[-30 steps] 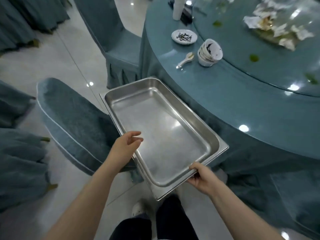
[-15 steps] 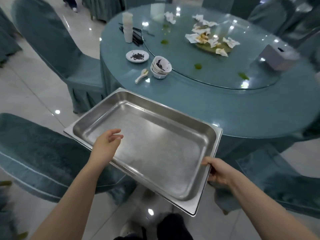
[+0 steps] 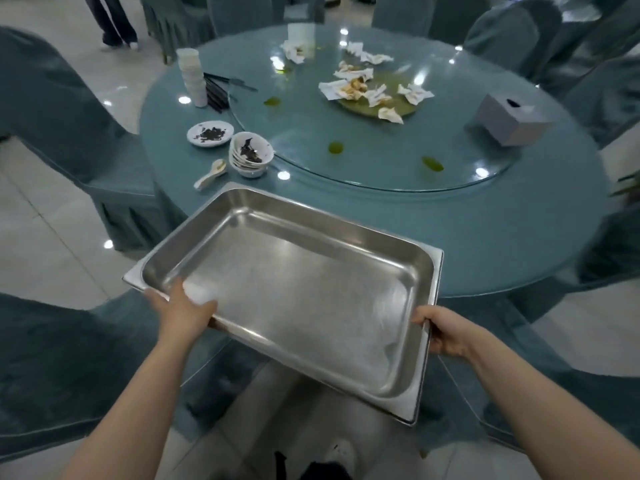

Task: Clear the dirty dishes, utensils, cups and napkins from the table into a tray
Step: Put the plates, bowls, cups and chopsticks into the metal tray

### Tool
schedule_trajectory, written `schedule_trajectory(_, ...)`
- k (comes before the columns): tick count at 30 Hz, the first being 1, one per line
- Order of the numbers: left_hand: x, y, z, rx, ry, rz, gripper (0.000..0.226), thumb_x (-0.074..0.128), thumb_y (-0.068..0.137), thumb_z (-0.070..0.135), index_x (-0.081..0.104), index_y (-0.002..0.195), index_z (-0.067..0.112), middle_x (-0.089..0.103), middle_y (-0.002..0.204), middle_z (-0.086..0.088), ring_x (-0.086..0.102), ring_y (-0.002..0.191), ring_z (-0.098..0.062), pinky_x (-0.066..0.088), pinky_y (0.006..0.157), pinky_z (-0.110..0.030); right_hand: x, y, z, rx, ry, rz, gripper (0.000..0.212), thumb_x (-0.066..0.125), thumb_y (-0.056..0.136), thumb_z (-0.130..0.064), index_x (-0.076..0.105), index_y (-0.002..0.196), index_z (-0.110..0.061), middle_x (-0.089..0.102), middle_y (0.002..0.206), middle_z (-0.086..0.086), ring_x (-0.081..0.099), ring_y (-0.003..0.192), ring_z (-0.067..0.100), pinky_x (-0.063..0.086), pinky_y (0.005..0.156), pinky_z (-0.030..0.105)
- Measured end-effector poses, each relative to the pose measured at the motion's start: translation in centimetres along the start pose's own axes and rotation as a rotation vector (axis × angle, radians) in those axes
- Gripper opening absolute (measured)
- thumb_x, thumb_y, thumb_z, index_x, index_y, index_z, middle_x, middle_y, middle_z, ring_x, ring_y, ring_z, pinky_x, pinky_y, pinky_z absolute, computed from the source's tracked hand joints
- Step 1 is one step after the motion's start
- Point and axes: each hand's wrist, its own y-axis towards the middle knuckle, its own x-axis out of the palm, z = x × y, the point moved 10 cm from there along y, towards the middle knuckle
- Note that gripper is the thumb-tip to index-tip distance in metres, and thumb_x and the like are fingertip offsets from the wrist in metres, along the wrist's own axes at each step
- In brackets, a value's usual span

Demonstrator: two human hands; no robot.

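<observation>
I carry a bare steel tray (image 3: 420,268) in the air at the near edge of a round blue table (image 3: 398,220). My left hand (image 3: 185,311) grips its near-left rim, thumb inside. My right hand (image 3: 443,329) grips the right rim. On the table's left side lie a white spoon (image 3: 209,174), a stack of dirty bowls (image 3: 251,154), a small plate (image 3: 210,133) with dark scraps, a stack of white cups (image 3: 193,76) and dark chopsticks (image 3: 218,91). Crumpled napkins (image 3: 363,86) litter the glass turntable (image 3: 346,147).
A grey tissue box (image 3: 509,121) sits at the table's right. Blue-covered chairs ring the table; one (image 3: 65,109) stands at left, another (image 3: 52,368) beside my left arm. A person's legs (image 3: 114,22) show at the far left. Green spills dot the glass.
The tray has swung up from over the chair toward the table edge and levelled out. My left hand has closed onto its rim. My view has lifted to take in the whole table.
</observation>
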Motion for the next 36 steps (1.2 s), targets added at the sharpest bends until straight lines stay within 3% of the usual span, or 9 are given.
schedule_trajectory(4, 4.4, -0.4, 1.4, -0.127, -0.219, -0.035, 0.073, 0.067, 0.083, 0.019, 0.029, 0.145, 0.02, 0.02, 0.152, -0.017, 0.046, 0.123, -0.037, 0.043, 0.102, -0.047, -6.1, 1.0, -0.6, -0.01, -0.023, 0.024, 0.006, 0.055, 0.08, -0.008, 0.061, 0.081, -0.008, 0.054, 0.061, 0.006, 0.052, 0.05, 0.017, 0.051, 0.044, 0.025)
schedule_trajectory(8, 8.6, -1.4, 4.3, -0.237, -0.59, -0.089, 0.061, 0.059, 0.089, 0.011, 0.031, 0.143, 0.018, 0.048, 0.131, -0.012, 0.059, 0.085, -0.023, 0.051, 0.08, -0.04, -10.9, 2.4, -1.6, -0.043, 0.052, 0.107, 0.012, 0.056, 0.088, -0.015, 0.059, 0.077, -0.012, 0.057, 0.05, 0.001, 0.055, 0.041, 0.012, 0.045, 0.037, 0.021)
schedule_trajectory(12, 11.1, -2.2, 7.6, -0.282, -0.717, -0.112, 0.058, 0.053, 0.092, 0.013, 0.028, 0.143, 0.025, 0.044, 0.135, -0.01, 0.06, 0.105, -0.034, 0.052, 0.083, -0.042, -14.8, 3.6, -1.7, -0.057, 0.024, 0.255, 0.016, 0.053, 0.089, -0.011, 0.056, 0.073, -0.009, 0.057, 0.051, 0.005, 0.055, 0.048, 0.018, 0.046, 0.041, 0.023)
schedule_trajectory(19, 16.6, -5.5, 9.1, -0.431, -0.783, -0.191, 0.043, 0.048, 0.095, 0.017, 0.031, 0.134, 0.017, 0.051, 0.128, -0.02, 0.059, 0.097, -0.039, 0.05, 0.079, -0.046, -21.7, 3.4, -3.4, -0.234, -0.043, 0.528, 0.012, 0.059, 0.082, -0.016, 0.053, 0.074, -0.011, 0.048, 0.067, 0.014, 0.046, 0.061, 0.024, 0.038, 0.06, 0.035)
schedule_trajectory(25, 21.1, -8.3, 10.4, -0.486, -0.804, -0.284, 0.014, 0.042, 0.096, 0.008, 0.041, 0.109, 0.011, 0.046, 0.081, -0.015, 0.047, 0.068, -0.023, 0.044, 0.061, -0.032, -21.8, 1.6, -5.1, -0.363, -0.245, 0.649, 0.026, 0.054, 0.081, -0.017, 0.058, 0.106, -0.013, 0.065, 0.109, 0.01, 0.06, 0.088, 0.026, 0.047, 0.07, 0.031)
schedule_trajectory(28, 22.5, -8.9, 12.8, -0.488, -0.862, -0.344, 0.033, 0.034, 0.095, -0.002, 0.034, 0.125, 0.011, 0.054, 0.104, -0.021, 0.056, 0.078, -0.027, 0.052, 0.063, -0.039, -20.7, 1.7, -5.6, -0.38, -0.554, 0.671, 0.06, 0.056, 0.085, -0.026, 0.04, 0.141, -0.012, 0.027, 0.153, 0.013, 0.036, 0.135, 0.031, 0.035, 0.107, 0.043)
schedule_trajectory(30, 23.6, -9.5, 14.5, -0.498, -0.903, -0.381, 0.038, 0.032, 0.094, -0.006, 0.033, 0.13, 0.005, 0.052, 0.125, -0.023, 0.06, 0.099, -0.033, 0.055, 0.066, -0.045, -18.9, 1.5, -6.3, -0.462, -0.676, 0.639, 0.067, 0.057, 0.089, -0.036, 0.033, 0.147, -0.016, 0.011, 0.16, 0.008, 0.019, 0.145, 0.027, 0.021, 0.116, 0.048)
schedule_trajectory(34, 25.8, -11.0, 16.7, -0.51, -0.914, -0.398, 0.051, 0.036, 0.091, -0.007, 0.026, 0.14, 0.004, 0.044, 0.135, -0.027, 0.056, 0.111, -0.038, 0.055, 0.044, -0.044, -12.5, 1.6, -6.4, -0.652, -0.861, 0.333, 0.06, 0.056, 0.089, -0.052, 0.042, 0.142, -0.028, 0.022, 0.158, -0.004, 0.026, 0.142, 0.016, 0.011, 0.118, 0.05)
schedule_trajectory(36, 27.0, -12.2, 17.3, -0.524, -0.914, -0.434, 0.049, 0.038, 0.092, -0.006, 0.028, 0.138, 0.003, 0.041, 0.136, -0.029, 0.055, 0.113, -0.04, 0.056, 0.049, -0.044, -10.5, 1.8, -5.7, -0.687, -1.016, 0.252, 0.051, 0.053, 0.089, -0.056, 0.049, 0.136, -0.037, 0.036, 0.152, -0.009, 0.03, 0.139, 0.01, 0.002, 0.116, 0.053)
